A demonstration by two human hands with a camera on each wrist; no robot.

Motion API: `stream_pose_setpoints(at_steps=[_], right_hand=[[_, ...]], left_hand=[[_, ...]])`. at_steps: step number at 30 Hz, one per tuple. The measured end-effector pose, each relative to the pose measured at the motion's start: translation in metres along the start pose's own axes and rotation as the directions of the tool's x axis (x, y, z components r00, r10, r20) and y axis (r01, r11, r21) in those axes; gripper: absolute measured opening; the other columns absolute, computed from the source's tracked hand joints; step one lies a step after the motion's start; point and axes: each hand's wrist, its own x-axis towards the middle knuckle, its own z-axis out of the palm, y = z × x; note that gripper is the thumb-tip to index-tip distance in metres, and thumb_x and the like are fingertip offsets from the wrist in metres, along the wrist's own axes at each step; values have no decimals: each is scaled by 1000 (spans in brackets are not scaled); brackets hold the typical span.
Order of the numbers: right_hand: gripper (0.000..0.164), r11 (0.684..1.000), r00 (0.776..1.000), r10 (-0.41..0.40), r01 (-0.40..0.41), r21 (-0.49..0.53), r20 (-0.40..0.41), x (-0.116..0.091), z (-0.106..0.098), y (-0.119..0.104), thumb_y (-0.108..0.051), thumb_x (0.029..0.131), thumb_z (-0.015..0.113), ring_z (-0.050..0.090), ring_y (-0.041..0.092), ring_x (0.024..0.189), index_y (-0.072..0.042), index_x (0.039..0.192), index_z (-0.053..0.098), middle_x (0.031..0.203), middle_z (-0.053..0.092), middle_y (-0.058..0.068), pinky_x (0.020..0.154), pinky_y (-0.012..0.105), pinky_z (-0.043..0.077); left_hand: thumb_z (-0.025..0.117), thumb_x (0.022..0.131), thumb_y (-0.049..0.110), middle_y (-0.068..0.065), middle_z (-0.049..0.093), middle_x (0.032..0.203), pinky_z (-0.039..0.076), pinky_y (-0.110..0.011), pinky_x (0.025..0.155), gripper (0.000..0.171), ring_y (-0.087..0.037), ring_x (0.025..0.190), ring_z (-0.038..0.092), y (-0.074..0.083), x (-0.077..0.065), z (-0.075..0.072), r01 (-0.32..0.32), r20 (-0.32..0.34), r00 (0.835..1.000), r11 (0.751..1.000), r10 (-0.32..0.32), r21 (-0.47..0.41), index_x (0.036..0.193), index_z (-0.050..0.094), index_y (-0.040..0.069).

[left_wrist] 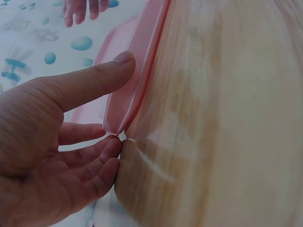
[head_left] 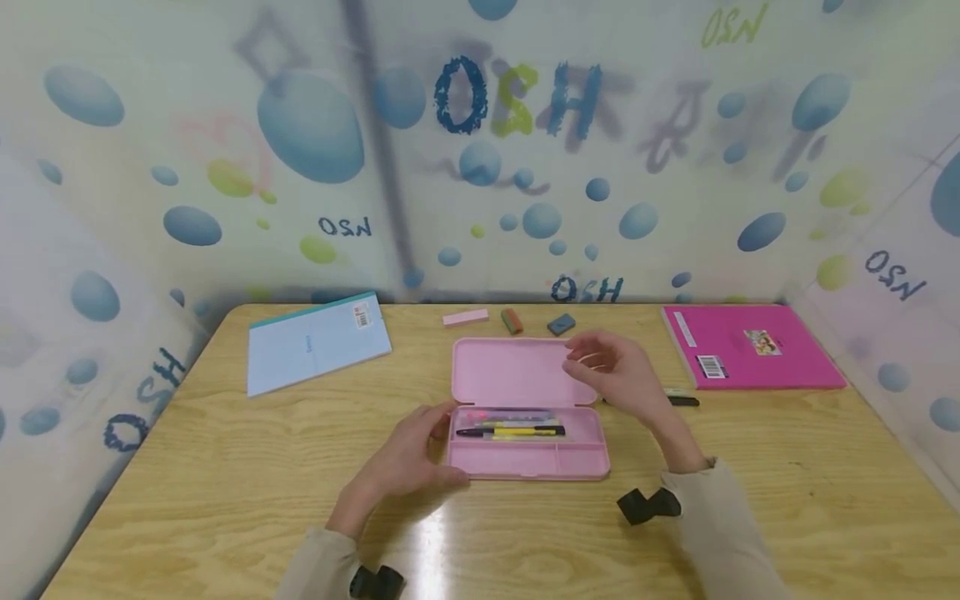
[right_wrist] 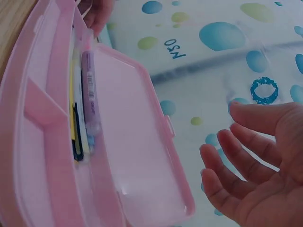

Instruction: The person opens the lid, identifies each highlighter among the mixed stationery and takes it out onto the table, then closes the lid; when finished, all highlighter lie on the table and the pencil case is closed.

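A pink pencil case (head_left: pixel 502 460) lies unfolded on the table, its lid (head_left: pixel 510 371) laid back at the far side. Several pens rest in its long rear compartment, among them a yellow and black pen (head_left: pixel 517 432) and a purple one (right_wrist: pixel 90 90). The front compartments hold nothing. My left hand (head_left: pixel 408 454) holds the case's left end, thumb (left_wrist: pixel 94 82) along the front wall and fingertips (left_wrist: pixel 111 146) at the end. Over the lid's right edge hovers my right hand (head_left: pixel 618 375), its fingers loosely bent and holding nothing.
Behind the case lie a pink bar-shaped piece (head_left: pixel 465 317), an orange and green block (head_left: pixel 512 321) and a dark blue eraser (head_left: pixel 561 324). A light blue notebook (head_left: pixel 318 346) is at left, a magenta book (head_left: pixel 750 346) at right. A black item (head_left: pixel 682 402) is partly hidden behind the right wrist.
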Motion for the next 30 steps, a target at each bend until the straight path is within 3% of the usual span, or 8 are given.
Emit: stream_pose_setpoints(at_steps=[6,13,19,30], right_hand=[[19,1000,997,-6,5,12,74,-5,16,8,-13,88,70,64,20,83,-2,102,66,93,67,7,68,29,54],[13,997,991,-17,26,-66,135,-7,27,16,-10,86,70,62,15,77,-4,98,67,88,67,3,71,29,52],[10,988,972,17,21,-156,235,-7,32,12,-10,86,69,58,14,77,-6,96,67,85,64,-1,72,31,50],[13,970,944,40,41,-238,327,-9,36,7,-12,85,71,54,12,76,-6,96,69,85,64,-2,68,27,47]], left_hand=[[89,64,24,-4,57,110,46,-40,88,85,-18,99,53,-1,2,1,-42,-15,999,999,42,-12,137,49,6],[89,64,25,-4,57,110,46,-40,89,86,-18,99,53,-2,1,1,-42,-15,999,999,42,-21,137,48,7],[89,63,24,-4,57,110,47,-39,89,87,-17,99,53,-2,0,0,-46,-19,999,999,45,-18,138,48,7],[89,63,24,-3,57,111,46,-39,89,87,-16,100,53,-3,-1,0,-28,-15,999,999,28,-17,138,48,7]])
